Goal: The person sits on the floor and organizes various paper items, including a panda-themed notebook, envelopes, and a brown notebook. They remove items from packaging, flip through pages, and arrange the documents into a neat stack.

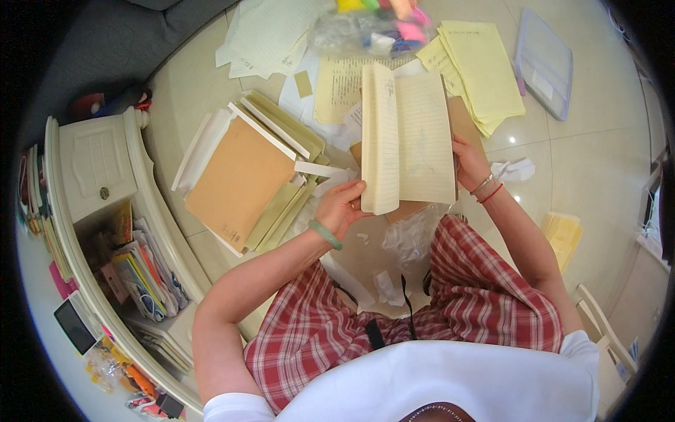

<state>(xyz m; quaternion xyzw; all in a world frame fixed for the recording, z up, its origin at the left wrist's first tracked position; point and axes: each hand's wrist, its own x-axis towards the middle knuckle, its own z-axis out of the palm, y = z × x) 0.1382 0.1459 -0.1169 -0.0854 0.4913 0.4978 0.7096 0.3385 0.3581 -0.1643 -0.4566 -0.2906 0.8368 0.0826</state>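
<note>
The left hand [341, 205] and right hand [471, 165] each have firm grip on an open notebook [426, 141] above the floor [587, 165]; some fingers hide behind it, its handwriting [387, 87] is faint, and a plastic bag [341, 34] looks blurred.

white top [450, 376], green bangle [325, 235]

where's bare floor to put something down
Widest bare patch: pale tiled floor bordered by the rectangular translucent plastic case above, crumpled white paper left and flat yellow paper bundle below. A narrower strip runs between the white wooden cabinet and brown-topped notebook stack. Crowded: beyond the open cream-paged notebook, where loose yellow sheets spread.
</note>
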